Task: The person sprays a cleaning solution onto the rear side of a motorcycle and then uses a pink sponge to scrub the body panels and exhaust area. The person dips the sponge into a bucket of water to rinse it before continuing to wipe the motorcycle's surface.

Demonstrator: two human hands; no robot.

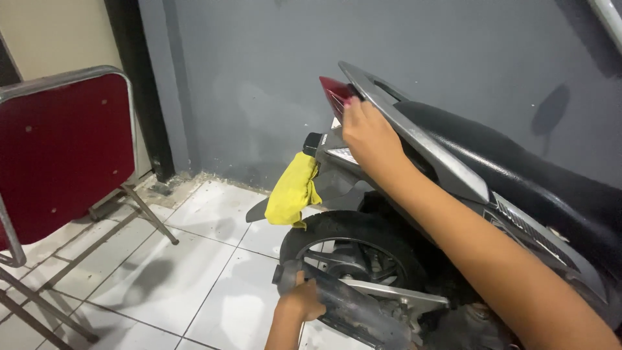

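The right hand [368, 133] rests flat, fingers spread and ungripped, on the tail of the motorcycle [518, 181], fingertips touching the red tail light [334, 94] just beside the grey grab rail [414, 139]. The left hand [303, 299] is well below it, curled around the rear end of the exhaust muffler [350, 310]; it looks like a closed grasp, though the fingers are mostly hidden behind the pipe, so that is hard to confirm. The muffler's long axis runs from the left hand away to the right and slightly downward, alongside the rear wheel [353, 256]. A yellow cloth [293, 191] hangs from the rear fender, between the two hands and a little left of both, nearer the right hand. A red chair [61, 149] stands well off to the left on the tiled floor [194, 272].
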